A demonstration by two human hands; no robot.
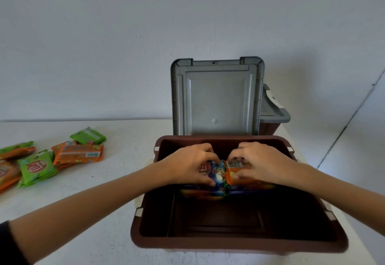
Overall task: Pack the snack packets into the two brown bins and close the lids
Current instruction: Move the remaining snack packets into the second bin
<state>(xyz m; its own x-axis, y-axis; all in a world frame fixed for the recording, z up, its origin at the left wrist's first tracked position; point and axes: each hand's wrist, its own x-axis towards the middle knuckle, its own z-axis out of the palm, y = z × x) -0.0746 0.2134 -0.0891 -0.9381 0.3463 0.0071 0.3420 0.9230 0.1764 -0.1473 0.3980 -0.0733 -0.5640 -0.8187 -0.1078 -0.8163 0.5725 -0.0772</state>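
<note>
With left hand curled on the blue packet and right hand on the orange packet, press both gently down flat in the brown bin under the fingers.

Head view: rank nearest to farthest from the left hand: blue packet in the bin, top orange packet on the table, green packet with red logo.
1. blue packet: inside the brown bin, gripped by the left hand.
2. top orange packet: on the table, left of the bin.
3. green packet: farther left, in the pile.
</note>
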